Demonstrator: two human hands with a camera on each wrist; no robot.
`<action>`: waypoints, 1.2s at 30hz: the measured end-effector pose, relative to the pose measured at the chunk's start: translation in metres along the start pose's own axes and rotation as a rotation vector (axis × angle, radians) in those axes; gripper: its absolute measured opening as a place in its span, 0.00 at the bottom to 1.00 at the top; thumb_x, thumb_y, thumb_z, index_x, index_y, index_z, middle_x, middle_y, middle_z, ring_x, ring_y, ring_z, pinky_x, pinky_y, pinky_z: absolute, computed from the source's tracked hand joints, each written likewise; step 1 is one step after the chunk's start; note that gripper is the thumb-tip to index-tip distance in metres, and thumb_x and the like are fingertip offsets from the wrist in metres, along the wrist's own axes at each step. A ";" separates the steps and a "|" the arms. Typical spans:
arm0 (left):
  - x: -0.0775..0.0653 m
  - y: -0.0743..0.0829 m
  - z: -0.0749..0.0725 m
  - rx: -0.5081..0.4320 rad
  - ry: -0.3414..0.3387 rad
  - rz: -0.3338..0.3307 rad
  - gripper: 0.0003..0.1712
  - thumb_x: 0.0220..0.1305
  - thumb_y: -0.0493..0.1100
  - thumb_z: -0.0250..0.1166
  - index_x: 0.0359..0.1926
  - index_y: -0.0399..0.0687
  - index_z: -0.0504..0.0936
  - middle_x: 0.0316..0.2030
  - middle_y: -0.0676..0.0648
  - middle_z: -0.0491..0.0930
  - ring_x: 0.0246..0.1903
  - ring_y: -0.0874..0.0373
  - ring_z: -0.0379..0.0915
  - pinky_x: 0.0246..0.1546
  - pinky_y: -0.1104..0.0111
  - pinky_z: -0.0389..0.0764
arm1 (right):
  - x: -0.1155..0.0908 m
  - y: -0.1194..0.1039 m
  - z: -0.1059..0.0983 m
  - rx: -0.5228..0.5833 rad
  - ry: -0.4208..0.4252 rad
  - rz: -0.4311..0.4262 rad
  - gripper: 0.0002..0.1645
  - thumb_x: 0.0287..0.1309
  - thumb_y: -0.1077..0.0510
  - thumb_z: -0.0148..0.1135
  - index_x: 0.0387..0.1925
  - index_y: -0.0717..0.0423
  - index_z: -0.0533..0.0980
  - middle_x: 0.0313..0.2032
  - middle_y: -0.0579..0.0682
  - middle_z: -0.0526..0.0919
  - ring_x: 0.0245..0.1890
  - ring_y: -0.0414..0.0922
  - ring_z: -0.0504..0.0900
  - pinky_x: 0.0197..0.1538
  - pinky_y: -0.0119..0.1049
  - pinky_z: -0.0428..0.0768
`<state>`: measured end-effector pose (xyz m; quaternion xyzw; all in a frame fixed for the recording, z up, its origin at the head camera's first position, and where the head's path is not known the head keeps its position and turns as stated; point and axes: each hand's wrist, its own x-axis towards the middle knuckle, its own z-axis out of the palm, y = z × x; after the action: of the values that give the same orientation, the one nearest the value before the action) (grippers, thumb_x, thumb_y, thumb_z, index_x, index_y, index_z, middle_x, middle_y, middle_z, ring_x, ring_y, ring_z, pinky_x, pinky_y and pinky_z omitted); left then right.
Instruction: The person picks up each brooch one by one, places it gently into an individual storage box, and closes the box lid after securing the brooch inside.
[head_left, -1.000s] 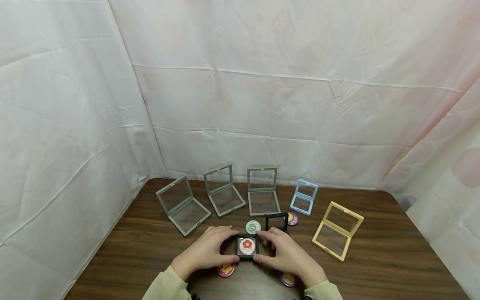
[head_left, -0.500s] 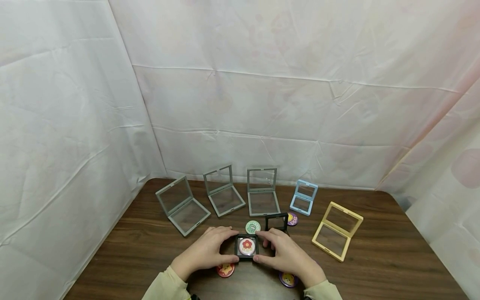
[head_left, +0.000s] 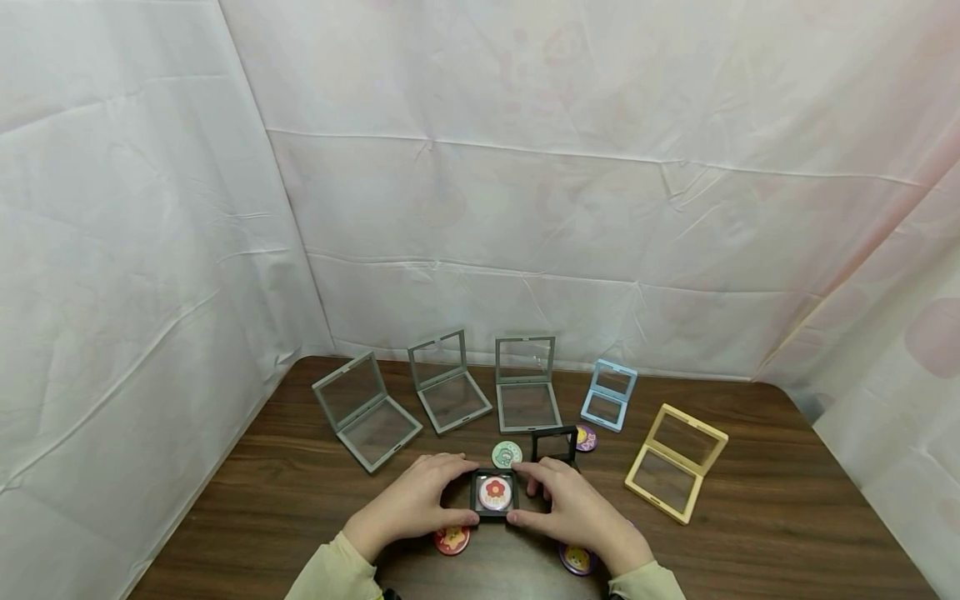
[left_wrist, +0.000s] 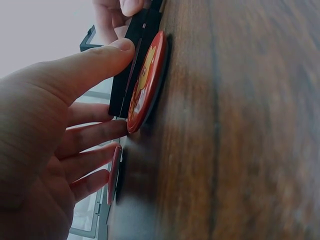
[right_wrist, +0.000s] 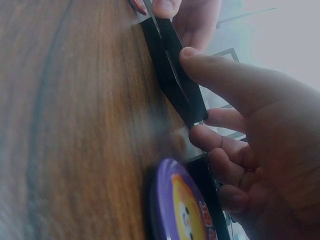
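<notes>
A black square display frame point(head_left: 493, 515) lies closed on the table, a white round badge with a red flower point(head_left: 496, 493) showing through its clear film. My left hand point(head_left: 416, 500) holds its left side, thumb at the front corner and forefinger at the back. On the opposite side my right hand point(head_left: 570, 507) does the same. Both thumbs rest on the frame's front edge in the wrist views. A red badge point(left_wrist: 148, 80) lies just in front of the left thumb. Near the right hand's wrist lies a purple badge point(right_wrist: 185, 210), partly covered in the head view.
Behind the right fingers stands an opened black frame point(head_left: 555, 431), with a purple badge point(head_left: 587, 438) beside it. A green badge point(head_left: 507, 454) lies behind the held frame. Opened grey frames point(head_left: 527, 382), a blue one point(head_left: 603, 393) and a yellow one point(head_left: 697, 473) stand farther back.
</notes>
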<state>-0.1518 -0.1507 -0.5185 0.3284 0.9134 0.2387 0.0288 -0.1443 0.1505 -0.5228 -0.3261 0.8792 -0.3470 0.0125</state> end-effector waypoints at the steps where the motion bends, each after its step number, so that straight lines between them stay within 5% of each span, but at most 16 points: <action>1: 0.000 0.000 0.000 0.000 0.000 -0.002 0.43 0.66 0.65 0.78 0.71 0.43 0.82 0.68 0.37 0.82 0.70 0.42 0.76 0.70 0.40 0.71 | 0.000 0.000 0.000 0.002 0.000 0.001 0.40 0.67 0.37 0.77 0.70 0.56 0.80 0.41 0.42 0.79 0.35 0.37 0.75 0.38 0.32 0.76; 36: 0.001 0.001 0.001 0.019 -0.006 -0.009 0.43 0.65 0.64 0.79 0.71 0.43 0.82 0.68 0.38 0.82 0.71 0.43 0.75 0.70 0.41 0.72 | 0.000 -0.001 0.001 0.025 0.014 0.024 0.41 0.64 0.37 0.79 0.69 0.55 0.80 0.41 0.42 0.80 0.36 0.36 0.74 0.40 0.33 0.76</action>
<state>-0.1520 -0.1493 -0.5188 0.3254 0.9170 0.2287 0.0294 -0.1432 0.1489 -0.5230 -0.3130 0.8787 -0.3601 0.0145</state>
